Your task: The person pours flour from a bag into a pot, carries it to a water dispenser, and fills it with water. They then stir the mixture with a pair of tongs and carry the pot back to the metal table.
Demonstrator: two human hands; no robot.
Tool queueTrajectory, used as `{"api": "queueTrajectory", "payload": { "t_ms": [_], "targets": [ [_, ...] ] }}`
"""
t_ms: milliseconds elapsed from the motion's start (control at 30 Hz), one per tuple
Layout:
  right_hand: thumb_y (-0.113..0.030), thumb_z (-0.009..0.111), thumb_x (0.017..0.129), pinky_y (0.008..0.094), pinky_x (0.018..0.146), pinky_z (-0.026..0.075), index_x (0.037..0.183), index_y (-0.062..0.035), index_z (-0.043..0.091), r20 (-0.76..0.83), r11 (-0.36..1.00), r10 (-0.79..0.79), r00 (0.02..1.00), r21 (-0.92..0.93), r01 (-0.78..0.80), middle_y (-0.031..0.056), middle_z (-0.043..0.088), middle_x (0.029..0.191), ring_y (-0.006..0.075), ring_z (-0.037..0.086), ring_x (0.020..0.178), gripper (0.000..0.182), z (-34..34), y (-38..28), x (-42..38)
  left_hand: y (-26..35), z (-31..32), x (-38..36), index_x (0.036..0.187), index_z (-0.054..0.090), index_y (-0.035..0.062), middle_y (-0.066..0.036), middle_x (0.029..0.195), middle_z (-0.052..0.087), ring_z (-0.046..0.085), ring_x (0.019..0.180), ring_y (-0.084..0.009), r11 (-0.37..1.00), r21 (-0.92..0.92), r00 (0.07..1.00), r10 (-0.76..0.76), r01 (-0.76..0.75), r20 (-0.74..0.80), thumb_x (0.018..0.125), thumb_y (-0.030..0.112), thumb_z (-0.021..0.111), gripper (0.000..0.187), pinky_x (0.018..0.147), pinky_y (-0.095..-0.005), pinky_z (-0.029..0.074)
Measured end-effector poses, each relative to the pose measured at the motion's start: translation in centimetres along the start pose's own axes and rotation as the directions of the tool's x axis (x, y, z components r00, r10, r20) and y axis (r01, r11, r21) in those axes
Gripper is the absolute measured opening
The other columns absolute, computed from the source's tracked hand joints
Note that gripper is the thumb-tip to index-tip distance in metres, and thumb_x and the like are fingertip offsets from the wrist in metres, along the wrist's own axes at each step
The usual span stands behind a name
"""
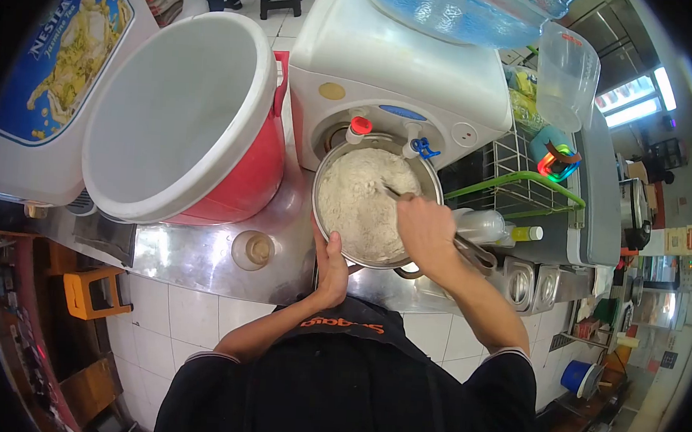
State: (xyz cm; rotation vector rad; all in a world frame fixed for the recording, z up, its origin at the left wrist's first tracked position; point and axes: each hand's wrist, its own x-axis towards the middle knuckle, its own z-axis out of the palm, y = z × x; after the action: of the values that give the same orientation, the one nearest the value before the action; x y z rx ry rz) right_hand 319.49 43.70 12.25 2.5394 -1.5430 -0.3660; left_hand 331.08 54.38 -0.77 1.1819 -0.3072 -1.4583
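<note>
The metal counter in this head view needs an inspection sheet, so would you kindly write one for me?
Surface: metal counter, shiny, bare patches showing near the person.
Job's things: metal pot holding pale powdery material; utensil dipped in it.
Clutter: red-and-white bucket left of the pot; small round container; bottles and green-rimmed wire rack to the right.
Hands: left hand against the pot's near-left side; right hand gripping the utensil.
Cables: nothing seen.
Surroundings: water dispenser behind the pot; orange stool on white floor tiles.
</note>
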Motion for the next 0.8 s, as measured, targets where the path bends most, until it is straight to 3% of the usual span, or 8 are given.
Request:
{"api": "queueTrajectory", "payload": {
  "t_ms": [167,400,500,567,633,700,733,800],
  "targets": [
    [-0.011,0.058,0.083,0.0338,0.052,0.055,0.082,-0.0075,0.068,-0.018,0.965,-0.239,0.971,0.111,0.239,0.0104,0.070,0.072,0.0248,0.072,0.064,0.010,-0.1,0.7,-1.3,0.9,0.5,-0.2,0.149,0.015,0.0107,-0.020,0.149,0.029,0.041,0.133,-0.0389,0.999,-0.018,0.999,0.035,-0.035,0.003,0.091,0.067,0.035,0.084,0.096,-0.0584,0.048],
    [-0.012,0.057,0.084,0.0364,0.056,0.056,0.083,-0.0069,0.069,0.049,0.997,-0.010,0.999,0.075,0.006,0.0108,0.070,0.072,0.0272,0.071,0.065,0.014,-0.5,0.3,-0.6,-0.3,-0.2,0.2,0.150,0.015,0.0141,-0.018,0.149,0.030,0.041,0.132,-0.0386,1.000,-0.006,1.000,0.014,-0.014,-0.019,0.092,0.064,0.037,0.080,0.095,-0.0597,0.048],
    [-0.012,0.057,0.084,0.0366,0.057,0.057,0.081,-0.0071,0.070,-0.071,0.995,-0.080,0.994,0.046,0.084,0.0103,0.070,0.072,0.0270,0.072,0.068,0.015,0.2,-0.8,-0.4,-0.3,-0.2,0.2,0.150,0.015,0.0162,-0.018,0.149,0.030,0.042,0.131,-0.0388,0.999,-0.048,1.000,0.005,-0.006,-0.009,0.092,0.064,0.038,0.078,0.094,-0.0596,0.049],
    [-0.011,0.058,0.083,0.0350,0.057,0.056,0.078,-0.0076,0.071,0.057,0.963,-0.236,0.970,0.148,0.225,0.0099,0.070,0.071,0.0250,0.072,0.069,0.014,-1.1,0.3,-1.5,0.2,0.1,0.0,0.150,0.015,0.0162,-0.019,0.148,0.031,0.042,0.131,-0.0388,0.999,-0.025,0.999,0.033,-0.033,-0.025,0.092,0.063,0.038,0.078,0.094,-0.0593,0.049],
    [-0.011,0.058,0.083,0.0342,0.056,0.056,0.078,-0.0077,0.071,0.084,0.980,-0.181,0.980,0.098,0.173,0.0099,0.070,0.071,0.0242,0.072,0.069,0.014,-2.7,1.9,-2.1,0.4,0.0,-0.1,0.150,0.015,0.0163,-0.019,0.148,0.031,0.043,0.131,-0.0388,0.999,-0.009,0.998,0.051,-0.051,-0.039,0.092,0.063,0.039,0.078,0.094,-0.0591,0.049],
    [-0.010,0.058,0.083,0.0334,0.055,0.056,0.077,-0.0078,0.071,0.113,0.992,-0.123,0.986,0.043,0.119,0.0100,0.070,0.071,0.0233,0.072,0.069,0.014,-2.8,2.3,-1.9,0.4,-0.5,-0.1,0.154,-0.004,0.0304,-0.015,0.156,0.010,0.026,0.140,-0.0391,0.995,-0.103,0.998,-0.001,0.007,0.062,0.096,0.045,0.045,0.077,0.096,-0.0564,0.048],
    [-0.010,0.058,0.083,0.0331,0.055,0.056,0.077,-0.0080,0.071,0.062,0.996,-0.081,0.995,0.039,0.079,0.0102,0.070,0.071,0.0236,0.072,0.068,0.014,-2.2,2.0,-1.4,0.3,-0.4,-0.2,0.154,-0.004,0.0304,-0.015,0.156,0.010,0.026,0.140,-0.0391,0.995,-0.102,0.998,-0.007,0.013,0.064,0.096,0.045,0.045,0.077,0.096,-0.0564,0.048],
    [-0.011,0.058,0.083,0.0320,0.053,0.055,0.076,-0.0083,0.070,-0.045,1.000,-0.005,0.999,0.010,0.006,0.0106,0.069,0.070,0.0244,0.071,0.065,0.014,-0.4,0.8,-0.1,0.5,0.2,-0.2,0.149,0.015,0.0160,-0.019,0.147,0.032,0.044,0.130,-0.0382,1.000,0.005,0.999,0.015,-0.015,-0.039,0.092,0.061,0.039,0.077,0.093,-0.0588,0.049]
  ]
}}
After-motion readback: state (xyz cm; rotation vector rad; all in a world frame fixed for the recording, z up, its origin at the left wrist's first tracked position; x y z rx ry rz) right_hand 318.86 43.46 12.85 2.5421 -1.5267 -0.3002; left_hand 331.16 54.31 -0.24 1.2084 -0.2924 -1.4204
